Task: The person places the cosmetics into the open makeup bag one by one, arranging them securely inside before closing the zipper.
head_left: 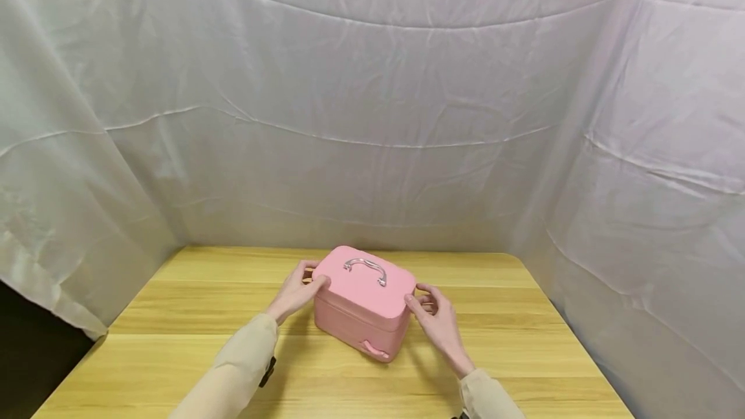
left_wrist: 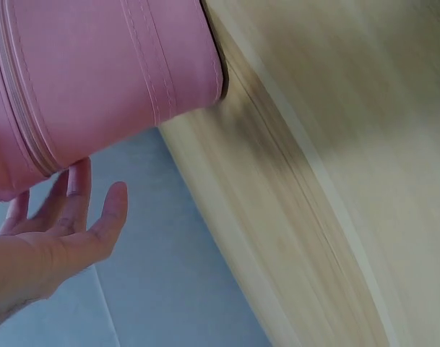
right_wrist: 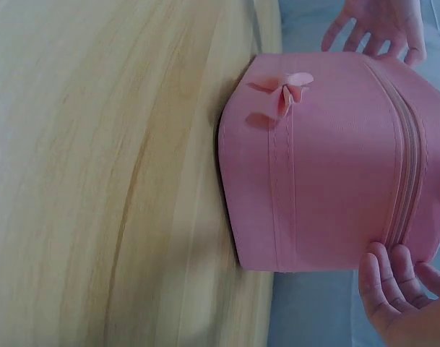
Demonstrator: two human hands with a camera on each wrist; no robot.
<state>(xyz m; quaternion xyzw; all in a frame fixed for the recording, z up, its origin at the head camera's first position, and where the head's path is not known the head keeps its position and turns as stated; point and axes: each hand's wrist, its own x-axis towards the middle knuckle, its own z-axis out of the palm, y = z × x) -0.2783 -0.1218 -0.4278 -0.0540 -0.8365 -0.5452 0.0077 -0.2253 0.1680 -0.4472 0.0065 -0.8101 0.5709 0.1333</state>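
A pink zip-up makeup case [head_left: 355, 322] stands at an angle on the wooden table, its lid closed and a silver handle [head_left: 367, 264] on top. My left hand [head_left: 298, 290] holds its left end, thumb over the lid's corner and fingers round the side. At the opposite end my right hand [head_left: 436, 319] has its thumb at the lid's edge and curled fingers against the side. In the right wrist view those fingertips [right_wrist: 400, 253] touch beside the zip [right_wrist: 407, 173]. A pink pull tab [right_wrist: 288, 94] sticks out low on the case.
The yellowish plank table [head_left: 192, 315] carries the case near its middle. A pale cloth curtain [head_left: 361, 167] hangs behind and along both sides. Dark space [head_left: 35, 341] shows beyond the table's left edge.
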